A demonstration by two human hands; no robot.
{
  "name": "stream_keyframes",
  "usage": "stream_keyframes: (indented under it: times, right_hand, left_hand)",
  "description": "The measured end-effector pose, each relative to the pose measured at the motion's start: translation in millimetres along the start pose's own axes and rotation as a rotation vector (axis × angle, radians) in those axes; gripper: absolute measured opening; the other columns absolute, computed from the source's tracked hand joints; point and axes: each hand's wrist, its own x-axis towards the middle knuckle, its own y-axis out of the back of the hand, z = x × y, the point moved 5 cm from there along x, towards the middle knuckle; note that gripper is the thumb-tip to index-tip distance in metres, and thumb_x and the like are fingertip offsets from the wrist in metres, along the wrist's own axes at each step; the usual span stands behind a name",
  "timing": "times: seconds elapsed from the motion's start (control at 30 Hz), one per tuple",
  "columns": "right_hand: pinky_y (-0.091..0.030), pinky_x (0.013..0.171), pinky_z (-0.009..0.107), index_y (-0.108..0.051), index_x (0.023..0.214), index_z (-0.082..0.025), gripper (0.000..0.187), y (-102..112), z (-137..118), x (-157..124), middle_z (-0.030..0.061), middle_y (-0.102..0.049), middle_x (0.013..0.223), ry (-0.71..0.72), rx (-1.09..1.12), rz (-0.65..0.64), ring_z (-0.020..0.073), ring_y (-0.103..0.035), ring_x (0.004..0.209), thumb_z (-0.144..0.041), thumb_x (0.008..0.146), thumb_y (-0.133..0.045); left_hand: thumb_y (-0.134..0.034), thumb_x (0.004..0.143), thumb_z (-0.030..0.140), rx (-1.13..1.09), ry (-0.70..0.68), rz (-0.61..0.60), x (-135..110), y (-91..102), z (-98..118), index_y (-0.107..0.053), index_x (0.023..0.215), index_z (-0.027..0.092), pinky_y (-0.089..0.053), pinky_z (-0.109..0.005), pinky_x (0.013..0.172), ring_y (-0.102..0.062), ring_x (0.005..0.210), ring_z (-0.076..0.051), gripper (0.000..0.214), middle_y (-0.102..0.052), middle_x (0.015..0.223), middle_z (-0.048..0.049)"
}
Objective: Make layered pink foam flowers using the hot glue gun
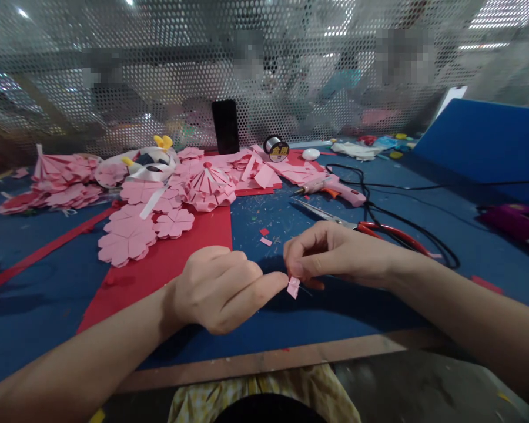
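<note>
Pink paper slip [293, 288], small and creased: located just below the right thumb tip, beside the left hand's extended fingertip, raised off the blue tabletop [264, 338]. Right hand [335, 252]: thumb and forefinger together, pinching the slip's upper end. Left hand [220, 288]: fingers mostly curled, one reaching to the slip; whether it grips anything, cannot tell. Thin line [306, 290] by the slip: thread or needle, indistinct. Beyond the right hand: red-handled scissors [350, 223], partly hidden; pink glue gun [335, 187]. Beyond the left: red paper sheet [207, 235], pink paper flowers [127, 235]. Rear: line spool [276, 150]; black phone [226, 126], upright.
</note>
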Motion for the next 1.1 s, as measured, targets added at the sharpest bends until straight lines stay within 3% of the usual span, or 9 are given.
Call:
stream_keyframes:
  times: [0.23, 0.33, 0.4, 0.53, 0.63, 0.83, 1.1]
  right_hand:
    - [-0.042, 0.051, 0.020, -0.074, 0.072, -0.012, 0.011, -4, 2, 0, 0.0009, -0.062, 0.068, -0.020, 0.000, -0.046, 0.0064, -0.052, 0.056, -0.022, 0.077, -0.074]
    - [-0.042, 0.051, 0.020, -0.074, 0.071, -0.012, 0.011, -4, 2, 0, 0.0010, -0.063, 0.068, -0.038, 0.014, -0.037, 0.0067, -0.052, 0.056, -0.022, 0.076, -0.074]
    - [-0.042, 0.050, 0.020, -0.075, 0.071, -0.012, 0.010, -4, 2, 0, 0.0010, -0.063, 0.068, -0.050, 0.021, -0.026, 0.0067, -0.052, 0.056, -0.022, 0.075, -0.074]
    - [-0.043, 0.049, 0.019, -0.076, 0.071, -0.013, 0.010, -2, 5, 1, 0.0013, -0.064, 0.066, -0.065, 0.029, -0.008, 0.0074, -0.052, 0.056, -0.022, 0.073, -0.075]
    - [-0.043, 0.049, 0.019, -0.076, 0.071, -0.013, 0.012, 0, 8, 1, 0.0027, -0.065, 0.067, -0.071, 0.051, 0.004, 0.0078, -0.053, 0.056, -0.025, 0.073, -0.075]
    - [-0.042, 0.049, 0.020, -0.075, 0.070, -0.012, 0.019, -1, 11, 3, 0.0020, -0.063, 0.066, -0.111, 0.097, 0.023, 0.0071, -0.052, 0.055, -0.030, 0.072, -0.080]
    - [-0.042, 0.049, 0.020, -0.075, 0.071, -0.012, 0.020, -1, 14, 3, 0.0021, -0.063, 0.063, -0.154, 0.106, 0.021, 0.0071, -0.051, 0.055, -0.031, 0.070, -0.081]
  left_hand:
    - [-0.048, 0.097, 0.014, -0.107, 0.099, 0.006, 2, -3.1, -3, -0.069, 0.094, 0.019, -0.029, -0.027, 0.048, -0.045, 0.049, -0.011, 0.022, -0.060, 0.061, 0.0029]
    - [-0.051, 0.098, 0.028, -0.144, 0.327, -0.048, 4, -6.9, -9, -0.061, 0.062, 0.019, -0.026, -0.026, 0.044, -0.038, 0.042, -0.009, 0.039, -0.044, 0.046, 0.0055]
    - [-0.055, 0.096, 0.040, -0.195, 0.491, -0.129, 2, -12.1, -15, -0.053, 0.053, 0.019, -0.025, -0.024, 0.042, -0.035, 0.039, -0.007, 0.048, -0.035, 0.041, 0.0071]
    - [-0.066, 0.090, 0.042, -0.295, 0.601, -0.136, -6, -16.1, -20, -0.066, 0.077, 0.020, -0.032, -0.018, 0.043, -0.040, 0.041, -0.005, 0.025, -0.049, 0.050, 0.0095]
    - [-0.062, 0.093, 0.037, -0.291, 0.562, -0.093, -9, -15.8, -20, -0.071, 0.088, 0.023, -0.038, -0.016, 0.046, -0.046, 0.046, -0.004, 0.017, -0.060, 0.063, 0.0070]
    - [-0.068, 0.089, 0.016, -0.153, 0.316, 0.085, -13, -9.1, -10, -0.074, 0.090, 0.025, -0.042, -0.016, 0.050, -0.050, 0.056, -0.003, 0.011, -0.065, 0.089, 0.0027]
    - [-0.070, 0.086, 0.012, -0.181, 0.263, 0.061, -21, -11.4, -11, -0.072, 0.107, 0.026, -0.050, -0.018, 0.059, -0.056, 0.070, -0.005, 0.025, -0.064, 0.113, -0.0008]
